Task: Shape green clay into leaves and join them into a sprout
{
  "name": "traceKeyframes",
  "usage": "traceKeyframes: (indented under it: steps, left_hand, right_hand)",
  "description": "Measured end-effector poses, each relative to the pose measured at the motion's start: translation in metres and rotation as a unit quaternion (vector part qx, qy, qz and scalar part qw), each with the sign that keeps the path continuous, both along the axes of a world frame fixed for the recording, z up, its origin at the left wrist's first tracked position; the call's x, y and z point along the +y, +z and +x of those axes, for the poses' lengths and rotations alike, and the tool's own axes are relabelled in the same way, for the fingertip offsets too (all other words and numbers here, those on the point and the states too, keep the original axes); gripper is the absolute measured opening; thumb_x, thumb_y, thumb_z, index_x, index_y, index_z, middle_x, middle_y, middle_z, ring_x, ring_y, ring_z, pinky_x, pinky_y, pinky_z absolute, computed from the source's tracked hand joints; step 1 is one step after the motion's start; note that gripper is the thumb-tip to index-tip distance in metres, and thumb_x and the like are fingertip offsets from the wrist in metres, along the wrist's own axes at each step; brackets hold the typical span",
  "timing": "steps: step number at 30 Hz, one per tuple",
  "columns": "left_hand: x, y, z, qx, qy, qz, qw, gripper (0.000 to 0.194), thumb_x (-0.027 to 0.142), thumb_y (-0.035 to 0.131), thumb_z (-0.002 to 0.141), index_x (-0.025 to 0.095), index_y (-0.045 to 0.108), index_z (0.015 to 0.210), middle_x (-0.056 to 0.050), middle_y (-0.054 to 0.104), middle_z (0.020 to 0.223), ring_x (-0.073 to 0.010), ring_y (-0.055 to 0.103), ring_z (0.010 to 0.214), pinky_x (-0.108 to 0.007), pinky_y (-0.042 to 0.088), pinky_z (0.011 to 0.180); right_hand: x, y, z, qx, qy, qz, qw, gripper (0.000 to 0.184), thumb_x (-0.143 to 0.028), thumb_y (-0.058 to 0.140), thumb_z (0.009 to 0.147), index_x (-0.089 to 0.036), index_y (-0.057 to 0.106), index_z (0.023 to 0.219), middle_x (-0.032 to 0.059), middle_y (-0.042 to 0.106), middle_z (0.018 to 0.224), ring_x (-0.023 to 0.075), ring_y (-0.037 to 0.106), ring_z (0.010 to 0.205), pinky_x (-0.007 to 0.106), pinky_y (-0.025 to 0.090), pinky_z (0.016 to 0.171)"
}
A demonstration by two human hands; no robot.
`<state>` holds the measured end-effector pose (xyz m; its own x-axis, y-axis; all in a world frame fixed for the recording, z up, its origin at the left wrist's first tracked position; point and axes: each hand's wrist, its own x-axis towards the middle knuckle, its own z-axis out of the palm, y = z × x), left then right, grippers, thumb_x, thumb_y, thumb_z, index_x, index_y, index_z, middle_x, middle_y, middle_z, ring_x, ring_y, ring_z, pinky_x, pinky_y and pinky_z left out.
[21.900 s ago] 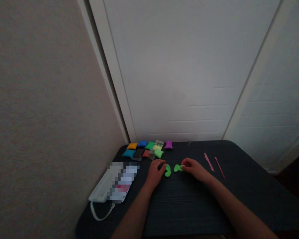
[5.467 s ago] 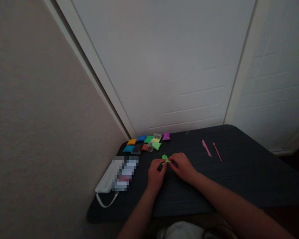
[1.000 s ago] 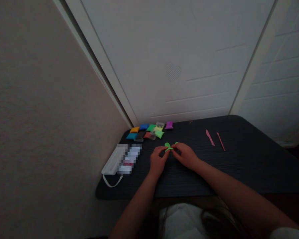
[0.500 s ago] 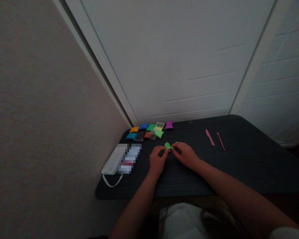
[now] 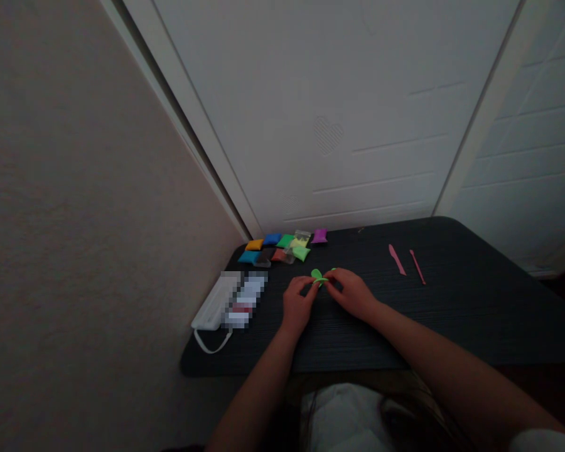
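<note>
A small bright-green clay piece with a rounded lobe is held between my two hands above the dark table. My left hand pinches it from the left with thumb and fingertips. From the other side, the fingertips of my right hand close on the same piece, and a bit of green shows above the index finger. The fingers cover part of the clay, so its full shape is hidden.
Several coloured clay packets lie at the table's back left, among them a purple packet and a light-green packet. A white strapped case sits at the left, beside a blurred card. A pink knife and a pink stick tool lie at the right.
</note>
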<state>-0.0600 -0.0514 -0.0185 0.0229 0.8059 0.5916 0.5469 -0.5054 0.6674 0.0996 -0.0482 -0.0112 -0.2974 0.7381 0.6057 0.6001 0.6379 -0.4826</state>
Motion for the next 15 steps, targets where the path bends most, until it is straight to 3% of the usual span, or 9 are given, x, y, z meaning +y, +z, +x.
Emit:
traceKeyframes:
  steps: [15]
  left_hand:
    - [-0.0004, -0.0011, 0.0001, 0.002, -0.019, -0.003, 1.0, 0.015, 0.029, 0.055, 0.074, 0.021, 0.063, 0.084, -0.003, 0.063, 0.085, -0.0151, 0.057, 0.083, -0.031, 0.045, 0.079]
  right_hand:
    - [0.0, 0.0001, 0.0001, -0.002, 0.004, -0.004, 1.0, 0.016, -0.023, 0.047, 0.08, -0.019, 0.055, 0.092, 0.0038, 0.06, 0.083, 0.0155, 0.055, 0.078, 0.03, 0.043, 0.074]
